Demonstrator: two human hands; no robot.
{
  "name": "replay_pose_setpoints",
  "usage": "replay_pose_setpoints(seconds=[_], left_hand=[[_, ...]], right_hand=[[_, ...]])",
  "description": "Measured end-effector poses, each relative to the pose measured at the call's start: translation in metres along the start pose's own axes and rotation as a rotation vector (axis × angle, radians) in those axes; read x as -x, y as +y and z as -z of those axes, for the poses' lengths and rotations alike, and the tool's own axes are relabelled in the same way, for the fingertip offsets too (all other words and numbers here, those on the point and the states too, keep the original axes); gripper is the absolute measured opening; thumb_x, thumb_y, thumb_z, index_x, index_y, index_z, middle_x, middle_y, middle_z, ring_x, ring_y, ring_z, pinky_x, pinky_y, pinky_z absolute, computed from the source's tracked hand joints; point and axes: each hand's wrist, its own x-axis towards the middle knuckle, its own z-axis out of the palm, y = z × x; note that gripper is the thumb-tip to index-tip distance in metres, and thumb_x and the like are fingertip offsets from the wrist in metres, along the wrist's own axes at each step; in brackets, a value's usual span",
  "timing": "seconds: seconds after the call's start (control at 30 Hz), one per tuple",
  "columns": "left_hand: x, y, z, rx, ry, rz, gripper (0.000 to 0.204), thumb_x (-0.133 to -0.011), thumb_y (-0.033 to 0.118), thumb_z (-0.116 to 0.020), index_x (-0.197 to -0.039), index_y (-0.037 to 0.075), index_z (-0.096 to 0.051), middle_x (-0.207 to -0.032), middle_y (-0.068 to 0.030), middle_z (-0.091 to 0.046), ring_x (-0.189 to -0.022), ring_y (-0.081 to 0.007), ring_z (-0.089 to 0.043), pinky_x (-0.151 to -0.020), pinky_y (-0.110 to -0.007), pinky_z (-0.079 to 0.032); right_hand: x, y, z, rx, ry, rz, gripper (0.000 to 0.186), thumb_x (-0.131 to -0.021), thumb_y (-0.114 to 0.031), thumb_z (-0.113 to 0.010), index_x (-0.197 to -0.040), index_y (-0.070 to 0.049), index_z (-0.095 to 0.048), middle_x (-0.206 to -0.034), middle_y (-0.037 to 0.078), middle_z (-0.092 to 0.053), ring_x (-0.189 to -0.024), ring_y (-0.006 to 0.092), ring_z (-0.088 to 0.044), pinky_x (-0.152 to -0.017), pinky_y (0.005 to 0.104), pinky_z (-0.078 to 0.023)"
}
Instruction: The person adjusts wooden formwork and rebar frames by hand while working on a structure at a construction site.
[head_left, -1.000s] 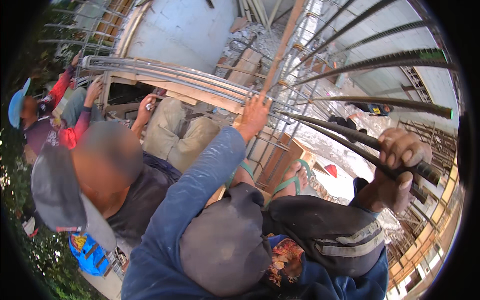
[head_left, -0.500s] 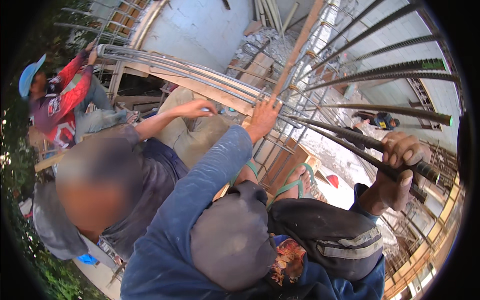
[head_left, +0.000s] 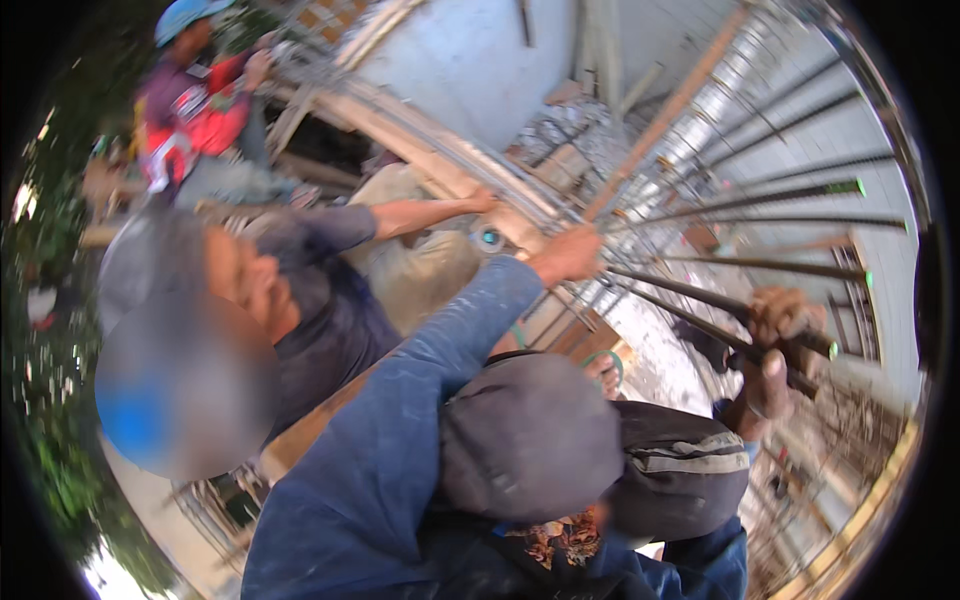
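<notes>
My right hand (head_left: 778,345) is closed around two thick ribbed steel rebars (head_left: 690,292) near their free ends. Where the bars meet the cage, my left hand (head_left: 568,253) is also closed, apparently gripping rebar at the joint; motion blur and the hand itself hide its fingertips. Thinner bars tied into a long horizontal rebar cage (head_left: 440,135) run from that joint to the upper left. More upright rebars (head_left: 780,200) fan out past my right hand, some with green tips.
A co-worker (head_left: 320,250) close on my left rests a hand on the formwork board (head_left: 425,160). Another person in red (head_left: 205,110) handles the cage's far end. A narrow wooden strip (head_left: 665,110) slopes up from the joint. Rubble (head_left: 570,135) lies below.
My view has swung, and the scene sits differently in it. My left hand's spread fingers have closed at the joint. The near co-worker's raised hand has come down onto the board.
</notes>
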Motion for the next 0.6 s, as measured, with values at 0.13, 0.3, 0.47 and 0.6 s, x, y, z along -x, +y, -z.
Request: replay_pose_setpoints(seconds=[0.13, 0.3, 0.47, 0.6], left_hand=[[0.029, 0.031, 0.049, 0.219, -0.04, -0.044, 0.06, -0.09, 0.049, -0.06, -0.127, 0.002, -0.06, -0.12, -0.0238, -0.062, -0.116, -0.04, -0.056, -0.099, -0.047, -0.043], [0.111, 0.099, 0.14, 0.709, 0.105, -0.151, 0.051, -0.097, 0.047, -0.05, -0.119, 0.004, -0.065, -0.108, -0.021, -0.067, -0.104, -0.0364, -0.062, -0.09, -0.044, -0.048], [0.194, 0.161, 0.164, 0.616, 0.369, 0.069, 0.046, -0.097, 0.043, -0.052, -0.111, 0.001, -0.066, -0.103, -0.018, -0.067, -0.099, -0.0348, -0.063, -0.087, -0.044, -0.048], [0.254, 0.174, 0.182, 0.059, 0.844, 0.037, 0.036, -0.086, 0.028, -0.07, -0.107, -0.001, -0.066, -0.102, -0.0148, -0.068, -0.094, -0.0337, -0.065, -0.083, -0.042, -0.052]], right_hand=[[-0.008, 0.005, 0.011, -0.003, -0.235, -0.141, 0.053, -0.073, -0.05, -0.073, -0.088, -0.013, -0.039, -0.079, 0.002, -0.035, -0.074, 0.0172, -0.035, -0.075, 0.0362, -0.032], [-0.011, 0.008, 0.024, -0.036, -0.381, -0.112, 0.047, -0.076, -0.045, -0.067, -0.084, -0.013, -0.033, -0.079, 0.004, -0.029, -0.077, 0.019, -0.029, -0.075, 0.0365, -0.026], [-0.01, 0.02, 0.053, -0.138, -0.452, -0.161, 0.041, -0.083, -0.038, -0.064, -0.088, -0.01, -0.035, -0.085, 0.006, -0.031, -0.082, 0.0204, -0.032, -0.088, 0.0406, -0.029], [-0.01, 0.028, 0.073, -0.173, -0.42, -0.224, 0.039, -0.083, -0.035, -0.062, -0.089, -0.008, -0.035, -0.086, 0.007, -0.032, -0.085, 0.0212, -0.032, -0.088, 0.0416, -0.027]])
